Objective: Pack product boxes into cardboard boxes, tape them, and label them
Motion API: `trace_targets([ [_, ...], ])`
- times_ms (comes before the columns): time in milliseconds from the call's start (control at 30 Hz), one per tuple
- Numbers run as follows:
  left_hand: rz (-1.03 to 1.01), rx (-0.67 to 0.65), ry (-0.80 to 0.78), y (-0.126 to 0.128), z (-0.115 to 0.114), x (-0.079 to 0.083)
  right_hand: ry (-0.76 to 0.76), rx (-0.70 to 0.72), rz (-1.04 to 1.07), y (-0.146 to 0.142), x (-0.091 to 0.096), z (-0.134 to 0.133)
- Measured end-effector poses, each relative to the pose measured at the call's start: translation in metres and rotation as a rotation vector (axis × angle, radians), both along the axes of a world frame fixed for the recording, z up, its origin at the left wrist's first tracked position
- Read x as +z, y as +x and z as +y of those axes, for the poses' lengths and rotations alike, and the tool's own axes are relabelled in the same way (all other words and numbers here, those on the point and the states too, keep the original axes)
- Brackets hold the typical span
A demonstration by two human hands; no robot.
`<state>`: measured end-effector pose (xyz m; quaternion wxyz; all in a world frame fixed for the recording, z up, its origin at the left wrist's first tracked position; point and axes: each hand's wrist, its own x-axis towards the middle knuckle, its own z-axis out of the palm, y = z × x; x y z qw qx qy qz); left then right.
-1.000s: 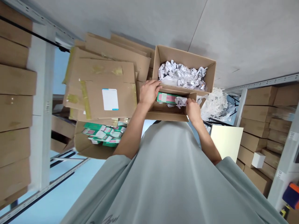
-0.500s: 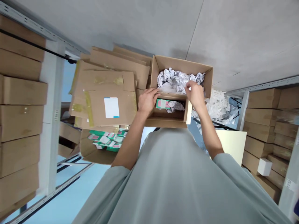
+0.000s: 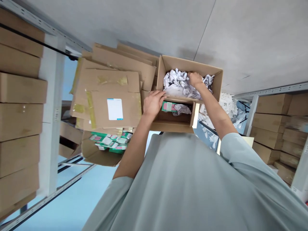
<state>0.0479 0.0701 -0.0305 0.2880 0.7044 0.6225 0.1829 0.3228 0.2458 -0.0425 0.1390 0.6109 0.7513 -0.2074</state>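
My left hand point(image 3: 154, 102) rests at the left end of a small cardboard box point(image 3: 172, 127), its fingers curled over the edge where that box meets a larger one behind. Inside the small box lie a green and pink packet point(image 3: 168, 106) and a wad of grey paper point(image 3: 182, 109). The larger open cardboard box point(image 3: 218, 85) holds crumpled white paper point(image 3: 176, 78). Into this paper reaches my right hand point(image 3: 195, 79), fingers bent and closed on it, their tips partly hidden.
Flattened cardboard point(image 3: 127, 109) with a white label is stacked on the left. Below it, an open carton point(image 3: 96, 157) holds several green packets. Loose white paper point(image 3: 227, 104) is heaped on the right. Shelves with brown boxes point(image 3: 21, 122) flank both sides.
My right hand has moved forward and down, from above the near edge of the larger box into its crumpled paper. My left hand stays at the box edge.
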Motion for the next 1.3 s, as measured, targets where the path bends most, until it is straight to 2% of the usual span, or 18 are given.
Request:
trace_targets([
  [133,0.021,-0.016,-0.01,0.0,0.0,0.004,0.017,-0.025,-0.061,-0.007,0.01,-0.003],
  [367,0.034,-0.044,-0.008,0.0,0.001,0.009,-0.018,0.077,-0.039,-0.033,0.017,-0.014],
  [467,0.042,-0.052,-0.011,0.001,0.0,0.011,0.058,0.006,-0.032,-0.035,0.025,-0.02],
  [567,0.053,-0.053,-0.015,0.002,-0.001,0.015,0.179,-0.053,0.064,-0.023,0.042,-0.034],
  [633,0.055,-0.05,-0.014,0.003,-0.001,0.017,0.259,-0.065,0.178,-0.011,0.06,-0.053],
  [733,0.053,-0.041,-0.013,0.005,0.0,0.017,0.353,-0.083,0.377,0.002,0.095,-0.101],
  [833,0.041,-0.04,-0.018,0.005,0.001,0.016,0.409,-0.114,0.553,-0.002,0.128,-0.163],
  [900,0.031,-0.044,-0.014,0.005,0.002,0.016,0.356,-0.109,0.621,-0.013,0.138,-0.199],
  [967,0.031,-0.051,-0.009,0.005,0.001,0.018,0.274,-0.101,0.624,-0.03,0.136,-0.224],
  [1033,0.04,-0.058,-0.006,0.004,0.001,0.02,0.194,-0.1,0.566,-0.048,0.123,-0.235],
  [1200,0.042,-0.067,-0.01,0.004,-0.001,0.023,0.083,-0.146,0.366,-0.079,0.079,-0.224],
  [1300,-0.008,-0.083,-0.009,0.003,0.001,0.018,0.085,-0.159,0.358,-0.08,0.067,-0.219],
])
